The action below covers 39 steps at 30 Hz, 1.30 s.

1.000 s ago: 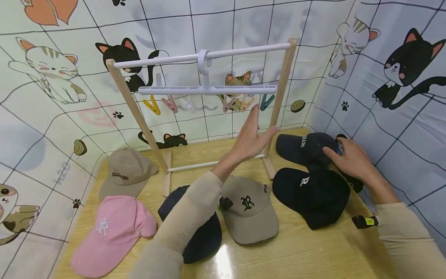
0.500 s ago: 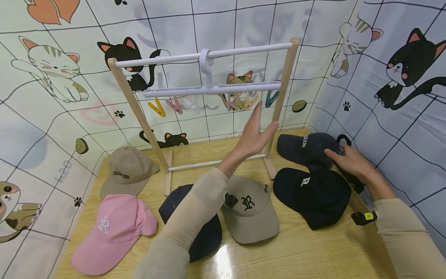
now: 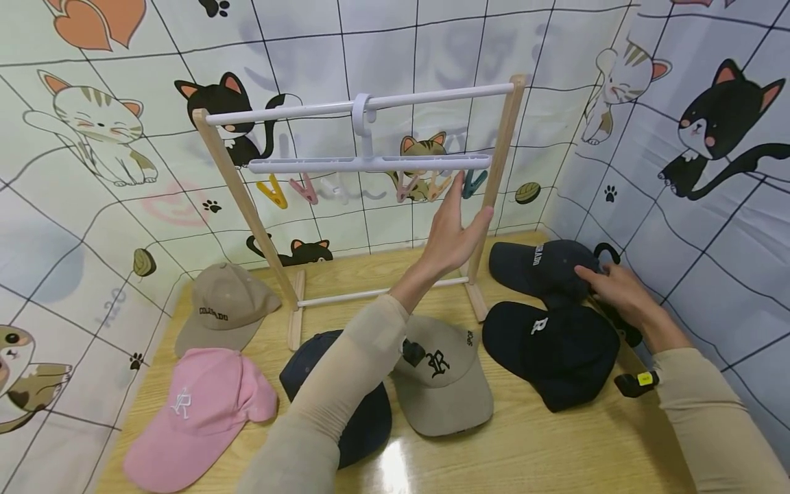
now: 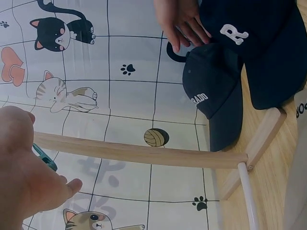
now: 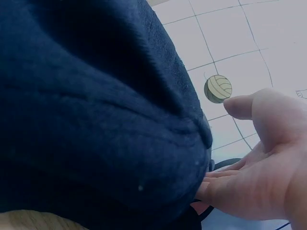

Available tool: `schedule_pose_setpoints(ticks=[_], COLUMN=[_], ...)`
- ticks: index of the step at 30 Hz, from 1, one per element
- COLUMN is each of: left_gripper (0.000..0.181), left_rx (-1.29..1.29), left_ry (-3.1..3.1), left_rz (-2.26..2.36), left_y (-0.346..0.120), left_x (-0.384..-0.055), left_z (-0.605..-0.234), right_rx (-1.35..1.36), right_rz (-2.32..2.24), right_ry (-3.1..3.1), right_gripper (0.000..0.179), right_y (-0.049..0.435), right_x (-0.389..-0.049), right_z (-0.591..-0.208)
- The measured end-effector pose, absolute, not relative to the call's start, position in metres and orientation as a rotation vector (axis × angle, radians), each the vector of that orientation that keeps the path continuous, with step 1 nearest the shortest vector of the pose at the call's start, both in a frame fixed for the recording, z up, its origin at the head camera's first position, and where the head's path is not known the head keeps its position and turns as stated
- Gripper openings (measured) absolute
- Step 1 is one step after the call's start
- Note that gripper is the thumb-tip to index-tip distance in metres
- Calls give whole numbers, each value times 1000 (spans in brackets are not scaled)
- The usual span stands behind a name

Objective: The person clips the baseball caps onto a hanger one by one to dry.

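My left hand (image 3: 449, 239) is raised in front of the rack's right post, its thumb held apart from the fingers. Its fingertips reach the underside of the white hanger (image 3: 370, 163) near the teal clothespin (image 3: 474, 185); whether they touch the hanger is unclear. At the back right, my right hand (image 3: 622, 291) is beside the rear of a dark blue baseball cap (image 3: 558, 266) with light lettering. In the right wrist view its fingertips go behind the cap's edge, while the thumb (image 5: 239, 106) stays off it. A black cap (image 3: 564, 346) with a white R lies just in front.
The hanger hangs from a wooden rack (image 3: 231, 185) with several clothespins. A pink cap (image 3: 204, 405), a beige cap (image 3: 225, 302), a khaki cap (image 3: 444, 384) and a navy cap (image 3: 367, 422), partly hidden by my left sleeve, lie on the wooden table (image 3: 524, 453). Printed cloth walls stand behind.
The hanger swung right and then back left. My left hand rose slightly toward it. My right hand has stayed by the dark blue cap, with only a small shift.
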<state>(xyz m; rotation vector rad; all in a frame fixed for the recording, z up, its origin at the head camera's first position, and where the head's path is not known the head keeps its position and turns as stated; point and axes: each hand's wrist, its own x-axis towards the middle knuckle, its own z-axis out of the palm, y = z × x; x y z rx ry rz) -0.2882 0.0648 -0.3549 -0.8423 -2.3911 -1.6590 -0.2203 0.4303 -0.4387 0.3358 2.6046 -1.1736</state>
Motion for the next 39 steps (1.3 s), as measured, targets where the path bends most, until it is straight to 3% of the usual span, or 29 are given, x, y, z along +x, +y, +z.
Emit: schedule_pose_setpoints(ticks=[17,25,34,39], left_gripper=[76,44,29,36], left_rx=[-884,-722,-637,-628], left_ry=[-2209,-2170,-2109,-2054], left_rz=[-1657,-1506,-1183,-999], left_y=[78,83,82,79], left_x=[-286,-283,-283,-286], left_z=[-347,-343,-338,-333], right_rx=[547,658,749,631], right_rz=[-1611,-1733,-1825,-1768], right_ry=[2492,2485,2408,2476], right_gripper=[99,90,86,81], right_y=[429,426,418,417], right_x=[-232,-236,-241,-246], right_z=[-448,-448,-445,-439])
